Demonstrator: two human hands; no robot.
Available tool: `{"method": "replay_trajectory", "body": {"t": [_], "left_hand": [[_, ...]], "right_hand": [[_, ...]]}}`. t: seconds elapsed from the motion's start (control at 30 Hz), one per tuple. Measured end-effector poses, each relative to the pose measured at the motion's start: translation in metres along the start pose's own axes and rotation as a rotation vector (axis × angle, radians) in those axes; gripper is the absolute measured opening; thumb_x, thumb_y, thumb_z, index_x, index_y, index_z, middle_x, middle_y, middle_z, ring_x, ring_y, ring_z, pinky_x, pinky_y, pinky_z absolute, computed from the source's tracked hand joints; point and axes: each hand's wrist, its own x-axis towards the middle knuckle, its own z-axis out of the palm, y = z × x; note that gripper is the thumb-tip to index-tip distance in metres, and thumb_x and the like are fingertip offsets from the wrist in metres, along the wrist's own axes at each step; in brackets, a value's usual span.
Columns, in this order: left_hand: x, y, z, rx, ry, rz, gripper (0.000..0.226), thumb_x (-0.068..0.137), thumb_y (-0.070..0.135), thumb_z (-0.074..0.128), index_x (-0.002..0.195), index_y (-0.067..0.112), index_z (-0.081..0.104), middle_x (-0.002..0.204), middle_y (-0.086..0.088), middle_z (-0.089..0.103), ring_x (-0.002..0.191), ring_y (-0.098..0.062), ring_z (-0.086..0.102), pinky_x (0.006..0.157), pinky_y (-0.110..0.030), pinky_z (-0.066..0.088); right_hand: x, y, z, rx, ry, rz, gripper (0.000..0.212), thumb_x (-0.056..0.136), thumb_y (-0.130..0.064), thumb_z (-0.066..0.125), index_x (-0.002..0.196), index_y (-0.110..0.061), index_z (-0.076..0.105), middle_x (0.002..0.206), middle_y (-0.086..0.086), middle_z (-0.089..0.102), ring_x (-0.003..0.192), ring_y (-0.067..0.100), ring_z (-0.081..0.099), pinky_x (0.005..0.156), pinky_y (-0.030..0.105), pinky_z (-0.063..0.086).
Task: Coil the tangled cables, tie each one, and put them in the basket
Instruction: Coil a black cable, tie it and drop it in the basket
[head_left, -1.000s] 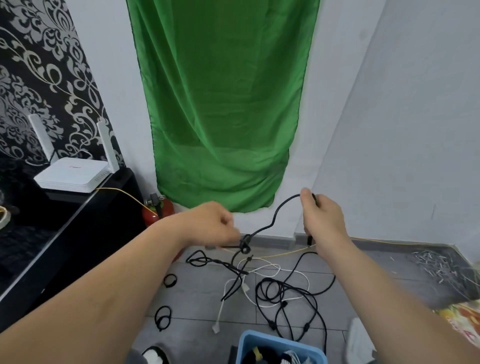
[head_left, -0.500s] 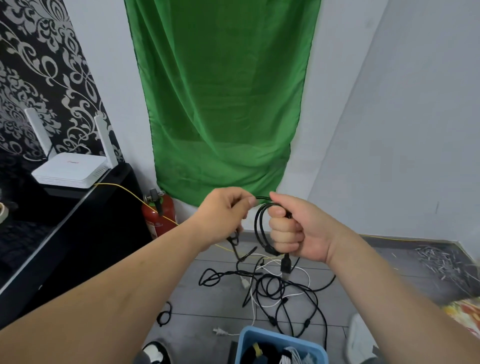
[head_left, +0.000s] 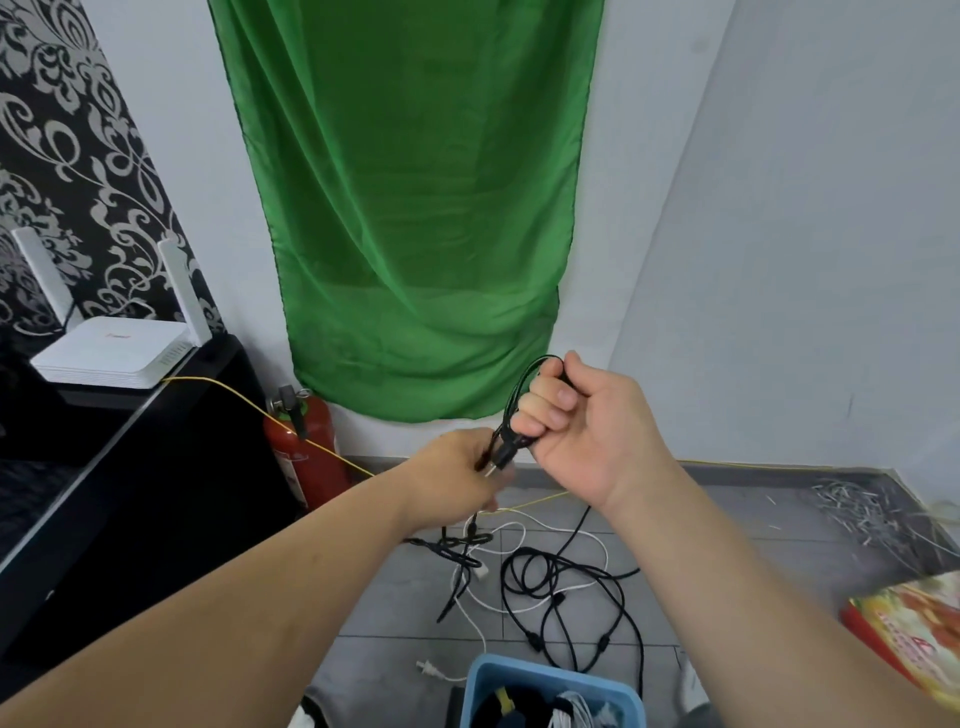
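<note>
- The thin black rubber-coated cable (head_left: 503, 453) in the right hand (head_left: 587, 431) has a matt, smooth sheath.
- The big green cloth sheet (head_left: 415, 208) behind the hands is thin, with a soft silky shine.
- The grey square floor tiles (head_left: 395, 597) under the hands look matt and smooth.
- The light blue plastic basket (head_left: 524, 675) below the right hand is smooth and a little glossy.
- The red metal fire extinguisher (head_left: 311, 467), left of the left hand (head_left: 452, 478), is glossy.

Green cloth (head_left: 415, 208), white router (head_left: 111, 353), red extinguisher (head_left: 309, 462).
</note>
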Motion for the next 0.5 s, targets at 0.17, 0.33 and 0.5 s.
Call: {"method": "replay_trajectory", "body": {"t": [0.17, 0.33, 0.5], "left_hand": [[0.008, -0.004, 0.006, 0.293, 0.009, -0.049, 0.014, 0.099, 0.021, 0.051, 0.102, 0.022, 0.065, 0.095, 0.0, 0.074, 0.089, -0.017, 0.065, 0.082, -0.031, 0.054], [0.021, -0.017, 0.0, 0.611, 0.117, -0.105, 0.023, 0.099, 0.011, 0.046, 0.116, 0.023, 0.056, 0.106, -0.002, 0.064, 0.093, -0.027, 0.06, 0.075, -0.034, 0.05], [0.018, -0.023, -0.013, 0.723, 0.144, -0.227, 0.029, 0.095, 0.005, 0.045, 0.114, 0.024, 0.055, 0.101, -0.004, 0.06, 0.089, -0.027, 0.057, 0.073, -0.037, 0.05]], "right_hand": [[0.002, 0.002, 0.004, -0.007, -0.026, -0.056, 0.035, 0.108, -0.029, 0.041, 0.079, -0.015, 0.052, 0.055, -0.004, 0.032, 0.048, 0.014, 0.024, 0.054, 0.03, 0.029], [0.0, 0.004, 0.007, 0.014, -0.053, -0.078, 0.037, 0.109, -0.029, 0.041, 0.077, -0.015, 0.052, 0.054, -0.004, 0.032, 0.046, 0.014, 0.024, 0.055, 0.029, 0.027], [-0.011, -0.01, 0.013, -0.032, -0.057, -0.129, 0.035, 0.105, -0.026, 0.043, 0.074, -0.015, 0.054, 0.049, -0.006, 0.028, 0.043, 0.012, 0.022, 0.047, 0.027, 0.025]]}}
